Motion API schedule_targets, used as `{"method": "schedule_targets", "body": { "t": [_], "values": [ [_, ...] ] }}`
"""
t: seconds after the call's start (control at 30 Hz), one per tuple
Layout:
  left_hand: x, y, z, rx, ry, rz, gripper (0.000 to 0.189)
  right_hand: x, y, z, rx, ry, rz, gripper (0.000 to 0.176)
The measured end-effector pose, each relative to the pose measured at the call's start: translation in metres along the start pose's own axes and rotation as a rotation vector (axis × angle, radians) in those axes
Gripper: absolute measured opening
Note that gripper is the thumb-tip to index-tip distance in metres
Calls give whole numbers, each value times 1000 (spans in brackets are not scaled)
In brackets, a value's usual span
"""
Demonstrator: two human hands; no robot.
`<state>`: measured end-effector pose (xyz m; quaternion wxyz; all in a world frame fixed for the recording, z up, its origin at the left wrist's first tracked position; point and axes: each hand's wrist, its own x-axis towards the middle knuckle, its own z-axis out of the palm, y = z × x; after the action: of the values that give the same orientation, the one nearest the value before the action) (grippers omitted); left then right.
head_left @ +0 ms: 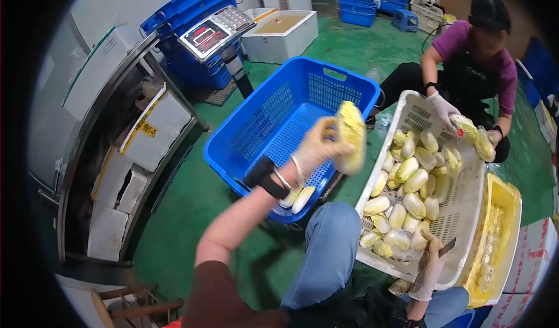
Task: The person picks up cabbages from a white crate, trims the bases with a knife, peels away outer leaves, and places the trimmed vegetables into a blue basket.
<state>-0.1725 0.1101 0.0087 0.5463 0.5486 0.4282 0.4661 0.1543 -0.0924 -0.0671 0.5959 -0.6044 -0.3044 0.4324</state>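
Note:
My left hand (317, 147), in a pale glove, is closed around a small napa cabbage (351, 131) with yellow leaves, held upright and slightly blurred above the right side of the blue basket (233, 130). In that basket a few cabbages (301, 200) lie at the near end, partly hidden by my forearm. My gloved right hand (430, 270) grips a small knife (448, 246), whose dark blade points up and right. It is over the near end of the white crate (460, 258), where many cabbages (407, 197) are piled, some seemingly in clear wrap.
Across the crate, a co-worker (474, 66) in gloves holds cabbages. A digital scale (215, 31) stands behind the basket by stacked blue crates (192, 2). A yellow-lined box (495, 235) sits right of the crate, and a metal rack (125, 159) stands left.

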Motion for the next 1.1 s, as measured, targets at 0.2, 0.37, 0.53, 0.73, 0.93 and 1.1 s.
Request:
{"method": "schedule_targets", "body": {
  "t": [0.2, 0.37, 0.53, 0.73, 0.93, 1.1],
  "values": [
    [47, -105, -179, 1230, 180, -421, 73, 4, 20, -6, -34, 107, 145, 28],
    [50, -250, -308, 1734, -105, -826, 60, 23, 44, -14, -128, 195, 142, 27],
    [15, -421, -425, 1702, -144, -602, 47, 63, 33, 16, -393, 190, 403, 25],
    [43, -340, -349, 1596, -983, -764, 47, 150, 110, 0, -1123, -356, 38, 31],
    [53, -171, -207, 855, -208, -583, 63, 221, 168, 46, -1456, -569, -230, 81],
    [16, -71, -91, 609, 8, -265, 49, 255, 233, 82, -1446, -577, -222, 99]
  ]
}}
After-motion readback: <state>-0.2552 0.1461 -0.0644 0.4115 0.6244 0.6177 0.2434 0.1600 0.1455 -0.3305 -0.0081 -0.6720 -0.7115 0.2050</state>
